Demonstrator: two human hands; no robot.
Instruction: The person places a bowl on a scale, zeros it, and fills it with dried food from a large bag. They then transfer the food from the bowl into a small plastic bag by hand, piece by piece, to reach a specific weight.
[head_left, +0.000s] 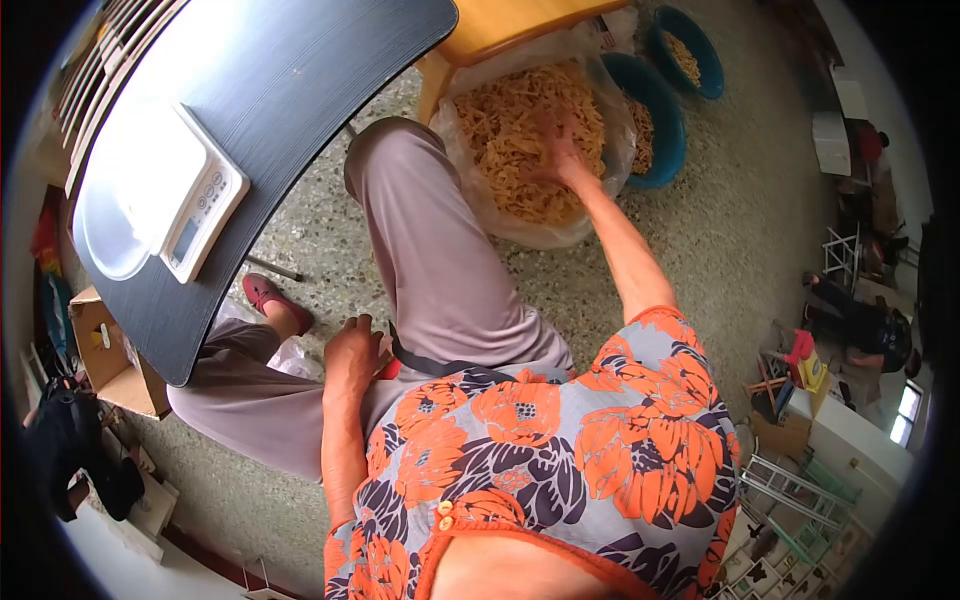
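Writing is nowhere legible: the white scale shows a small display and a cluster of buttons, but no brand or digits can be read. The scale lies on a dark curved tabletop, near its rounded edge, with bare tabletop above it. The floor is speckled terrazzo.

The person sits, grey-trousered knees spread, wearing an orange-flowered top. The right hand reaches forward into a clear plastic bag heaped with pale yellow strips; its fingers are spread and pressed among the strips, and whether they close on any cannot be told. The bag stands on the floor just beyond the right knee, below a yellow wooden stool. Two blue basins holding more strips stand just beside the bag, on its far side.

The left hand rests curled on the left thigh, touching something red, only partly visible; whether it grips this cannot be told.

A cardboard box sits under the table's edge. Another person is low on the floor at the room's far side, among racks and stools. Open floor lies between the bag and that side.
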